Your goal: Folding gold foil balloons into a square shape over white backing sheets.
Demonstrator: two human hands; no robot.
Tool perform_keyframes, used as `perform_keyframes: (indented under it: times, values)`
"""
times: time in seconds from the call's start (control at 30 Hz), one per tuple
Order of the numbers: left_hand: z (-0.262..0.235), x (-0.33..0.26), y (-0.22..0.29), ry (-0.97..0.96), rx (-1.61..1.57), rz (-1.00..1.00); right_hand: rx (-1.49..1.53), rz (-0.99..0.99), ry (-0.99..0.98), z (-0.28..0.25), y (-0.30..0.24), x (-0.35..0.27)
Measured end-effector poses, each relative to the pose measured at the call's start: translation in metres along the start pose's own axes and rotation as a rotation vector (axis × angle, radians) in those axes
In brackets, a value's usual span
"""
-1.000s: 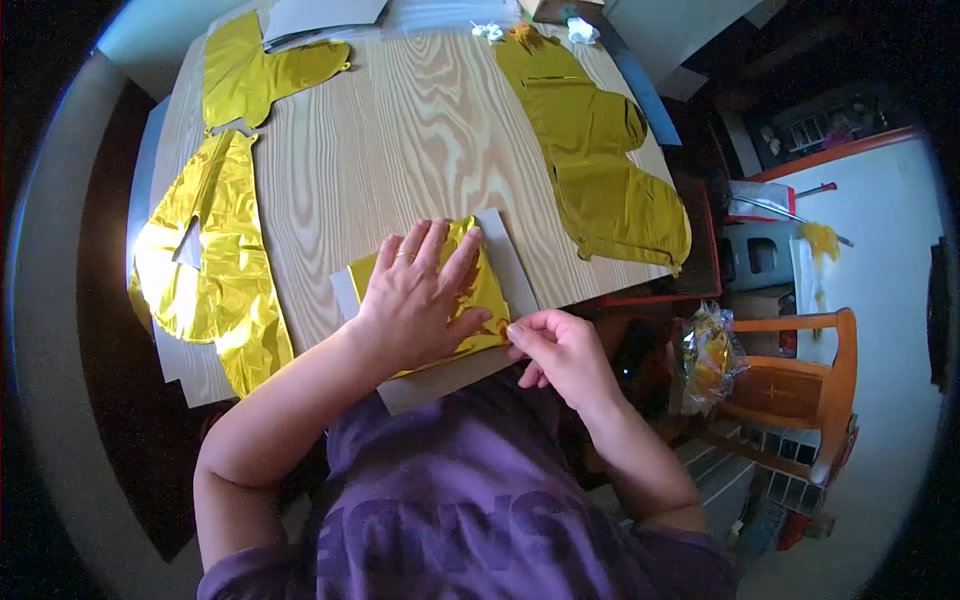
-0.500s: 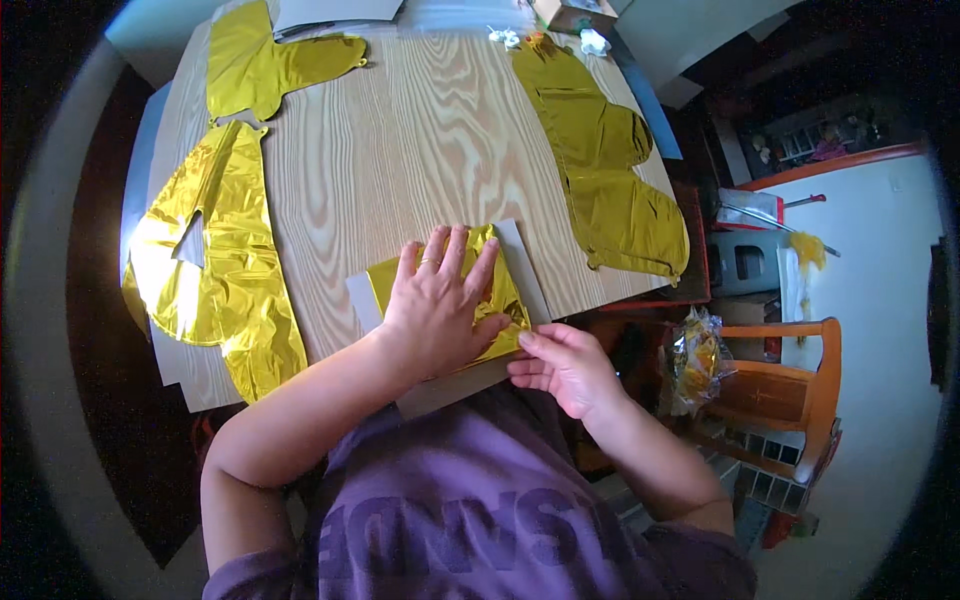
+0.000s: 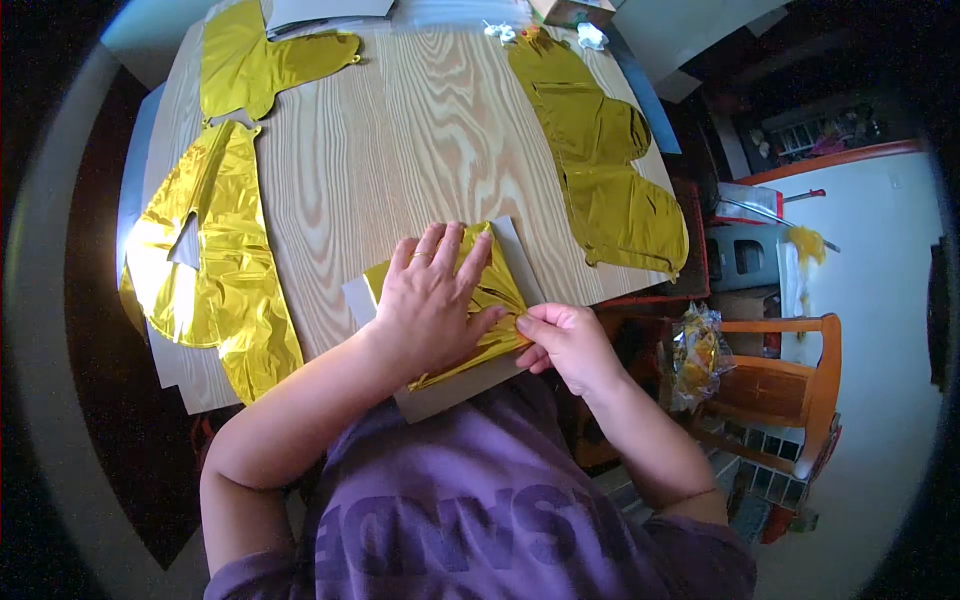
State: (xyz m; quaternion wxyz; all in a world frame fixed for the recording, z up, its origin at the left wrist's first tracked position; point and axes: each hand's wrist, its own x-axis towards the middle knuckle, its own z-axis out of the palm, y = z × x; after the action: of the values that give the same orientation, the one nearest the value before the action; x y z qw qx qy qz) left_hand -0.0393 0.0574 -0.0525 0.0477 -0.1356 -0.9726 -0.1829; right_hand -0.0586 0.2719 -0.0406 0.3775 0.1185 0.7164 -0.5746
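Note:
A folded gold foil balloon (image 3: 490, 285) lies on a grey card sheet (image 3: 519, 255) at the table's near edge. My left hand (image 3: 430, 290) rests flat on the foil with fingers stretched out, a ring on one of them. Thumb and fingers of my right hand (image 3: 562, 343) pinch the foil's right edge, where creases run toward the grip. Part of the foil and card is hidden under my left hand and forearm.
Flat gold foil balloons lie at the left (image 3: 230, 270), far left (image 3: 265, 62) and right (image 3: 610, 160) of the wooden table (image 3: 400, 130). A box (image 3: 575, 10) stands at the back. Beside the table, a wooden chair (image 3: 775, 390) has a clear plastic bag (image 3: 697, 350) on it.
My right thumb and fingers have closed on the foil's edge and pull it into creases. My left hand stays on the foil, shifted only slightly.

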Motion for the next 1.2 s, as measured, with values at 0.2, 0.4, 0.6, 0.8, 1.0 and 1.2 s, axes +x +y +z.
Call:
perform_keyframes:
  times: [0.2, 0.4, 0.6, 0.8, 1.0, 1.2]
  values:
    - [-0.024, -0.019, -0.009, 0.199, -0.268, -0.110, 0.052, 0.045, -0.043, -0.004, -0.006, 0.000]
    - [-0.033, -0.103, -0.009, 0.119, -1.423, -0.841, 0.163, 0.102, -0.079, -0.013, -0.005, 0.002]
    - [-0.040, -0.095, -0.001, -0.112, -1.852, -1.147, 0.210, 0.099, -0.163, -0.013, -0.009, 0.007]
    - [-0.034, -0.096, 0.004, 0.102, -1.748, -0.949, 0.240, 0.102, -0.144, -0.020, -0.008, 0.011]
    - [-0.038, -0.092, 0.012, 0.046, -1.806, -1.048, 0.229, 0.096, -0.136, -0.027, -0.008, 0.013]
    - [-0.044, -0.083, 0.011, -0.066, -1.831, -1.063, 0.204, 0.087, -0.116, -0.032, -0.011, 0.015]
